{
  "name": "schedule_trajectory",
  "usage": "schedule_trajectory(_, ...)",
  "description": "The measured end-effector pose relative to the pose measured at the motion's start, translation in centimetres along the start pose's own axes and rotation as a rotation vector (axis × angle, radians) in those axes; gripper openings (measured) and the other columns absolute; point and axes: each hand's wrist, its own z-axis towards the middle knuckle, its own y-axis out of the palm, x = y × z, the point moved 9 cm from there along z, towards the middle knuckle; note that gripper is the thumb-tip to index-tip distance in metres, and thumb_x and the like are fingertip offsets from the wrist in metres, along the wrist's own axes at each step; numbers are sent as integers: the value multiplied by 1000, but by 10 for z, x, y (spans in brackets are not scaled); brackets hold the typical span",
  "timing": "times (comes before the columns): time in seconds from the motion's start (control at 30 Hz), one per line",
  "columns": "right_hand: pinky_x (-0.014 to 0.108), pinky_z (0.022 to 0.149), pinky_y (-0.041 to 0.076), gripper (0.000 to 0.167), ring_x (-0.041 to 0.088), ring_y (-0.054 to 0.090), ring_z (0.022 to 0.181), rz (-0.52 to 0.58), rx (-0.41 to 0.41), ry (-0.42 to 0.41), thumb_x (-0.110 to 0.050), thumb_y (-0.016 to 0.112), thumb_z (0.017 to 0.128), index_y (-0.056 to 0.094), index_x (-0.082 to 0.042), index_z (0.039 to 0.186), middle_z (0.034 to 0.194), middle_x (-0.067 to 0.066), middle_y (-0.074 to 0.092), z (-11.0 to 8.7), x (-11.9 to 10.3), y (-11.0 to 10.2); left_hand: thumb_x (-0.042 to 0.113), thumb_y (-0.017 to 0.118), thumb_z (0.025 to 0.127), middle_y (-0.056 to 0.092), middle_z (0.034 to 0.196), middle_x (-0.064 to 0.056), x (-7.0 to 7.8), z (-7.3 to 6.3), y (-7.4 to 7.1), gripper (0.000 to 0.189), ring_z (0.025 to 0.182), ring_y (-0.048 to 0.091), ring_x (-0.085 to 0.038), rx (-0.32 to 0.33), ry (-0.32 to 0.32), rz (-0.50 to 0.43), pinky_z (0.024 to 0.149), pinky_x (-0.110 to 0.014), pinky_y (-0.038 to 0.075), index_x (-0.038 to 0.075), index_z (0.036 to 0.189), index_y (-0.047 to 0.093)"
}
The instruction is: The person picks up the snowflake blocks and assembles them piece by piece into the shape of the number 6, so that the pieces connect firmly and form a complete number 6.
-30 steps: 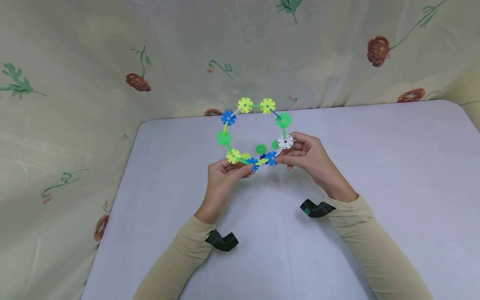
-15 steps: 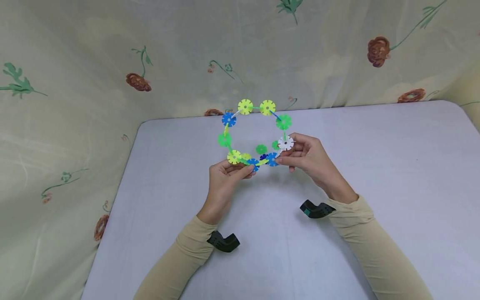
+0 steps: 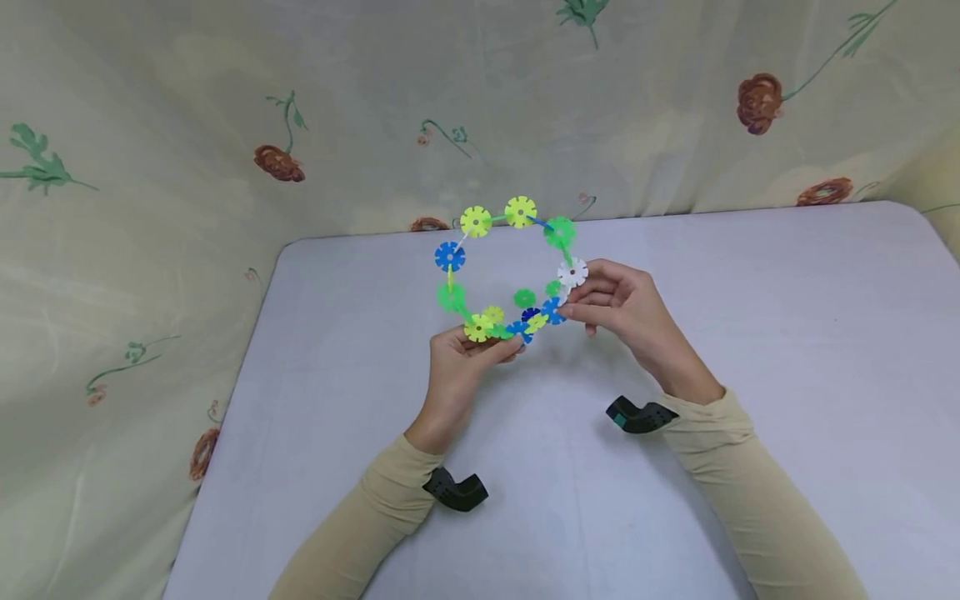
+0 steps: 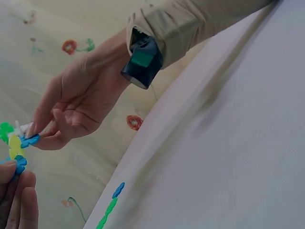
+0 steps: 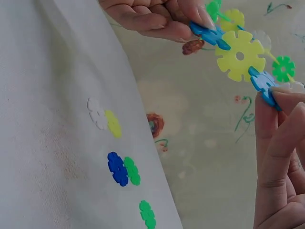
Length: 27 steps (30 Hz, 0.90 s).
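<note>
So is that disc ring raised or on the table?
Raised: left hand and right hand hold the notched disc ring; wrist views show it clear of the table.

Left hand (image 3: 459, 372), right hand (image 3: 634, 312), pinching disc ring (image 3: 559, 233)

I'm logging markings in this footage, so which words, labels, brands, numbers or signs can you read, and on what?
No text can be read in any view.
Ring of linked discs: no lettering visible.
Black device at the right wrist: a green patch, no legible marking; any finer print is too small to tell.
Backdrop cloth: printed flowers, no words visible.
</note>
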Motion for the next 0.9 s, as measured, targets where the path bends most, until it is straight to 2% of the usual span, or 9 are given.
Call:
schedule_trajectory(0.23,21,57,57,29,7,73,80,9,-1,-7,-1,76,91,64,0,118,94,-3,73,1,4,-7,14,85,86,80,101,-13,-1,0,6,26,92,79,-17,-57,9,93,88,-34,64,3,108,77)
schedule_trajectory(0.4,21,60,58,26,7,73,80,20,-8,-11,-2,76,92,66,-3,116,95,-2,73,2,7,-14,25,83,89,77,110,-10,5,3,-4,32,100,77,-23,-35,11,160,89,-30,62,9,115,71)
schedule_trajectory(0.53,20,61,58,29,9,73,81,21,-13,-3,-3,76,93,65,0,119,96,-2,73,3,8,-17,36,69,100,72,122,-11,14,7,-20,35,107,75,-26,34,48,130,94,-33,62,10,123,65)
schedule_trajectory(0.67,20,61,58,32,9,74,82,17,-21,13,-3,76,93,63,2,122,96,-2,74,3,11,-17,39,53,109,72,125,-14,21,10,-29,38,112,74,-26,57,90,73,99,-34,61,7,126,65)
schedule_trajectory(0.9,21,60,58,30,9,74,81,28,-16,16,-3,77,92,64,2,119,95,-2,75,4,11,-14,28,54,109,73,127,-17,22,12,-30,32,115,73,-27,46,95,28,97,-35,62,3,125,67)
